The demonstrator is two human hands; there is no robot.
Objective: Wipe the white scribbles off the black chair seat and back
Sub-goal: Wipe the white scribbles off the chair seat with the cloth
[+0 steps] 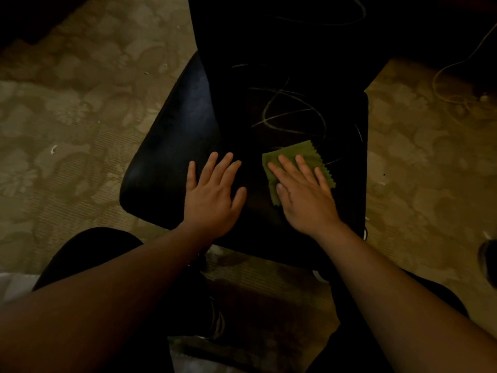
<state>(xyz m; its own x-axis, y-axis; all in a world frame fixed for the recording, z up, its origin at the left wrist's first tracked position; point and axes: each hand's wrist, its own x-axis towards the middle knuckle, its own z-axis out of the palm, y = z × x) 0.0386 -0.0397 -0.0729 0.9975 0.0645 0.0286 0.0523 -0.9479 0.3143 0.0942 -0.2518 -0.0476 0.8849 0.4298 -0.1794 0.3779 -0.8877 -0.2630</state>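
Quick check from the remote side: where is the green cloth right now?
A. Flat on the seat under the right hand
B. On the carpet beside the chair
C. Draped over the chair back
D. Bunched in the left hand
A. The green cloth lies flat on the chair seat with the right hand pressed on it, while the left hand rests bare on the seat.

The room is dim, with weak yellowish light. The floor is covered with a beige carpet (80,109) that has a faded flower pattern, and small white crumbs (53,149) lie on it at 9 o'clock. At 2 o'clock a thin pale cable (441,87) makes loops on the carpet. The corners at 11 and 1 o'clock are in deep shadow.
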